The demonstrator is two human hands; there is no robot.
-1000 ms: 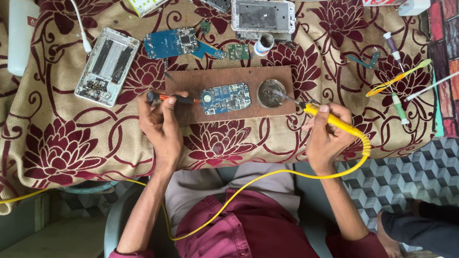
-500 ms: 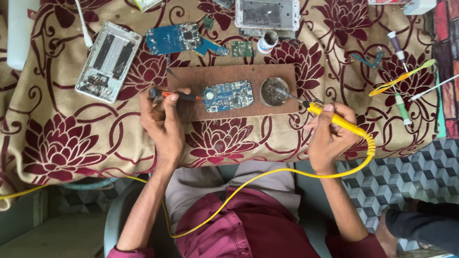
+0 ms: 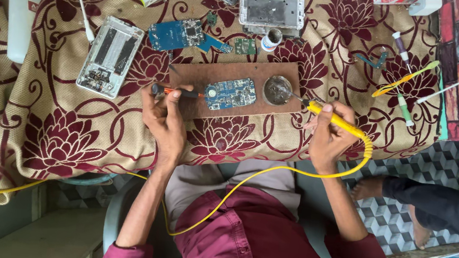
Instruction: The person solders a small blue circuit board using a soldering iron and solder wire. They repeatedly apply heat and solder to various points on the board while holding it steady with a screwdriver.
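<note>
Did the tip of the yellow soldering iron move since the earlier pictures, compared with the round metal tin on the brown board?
No. The yellow soldering iron in the right hand keeps its tip at the right rim of the round metal tin on the brown wooden board.

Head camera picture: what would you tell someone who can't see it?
Right hand dips a yellow soldering iron into a round tin; left hand holds a small orange-handled tool against a blue circuit board on a brown wooden board.
</note>
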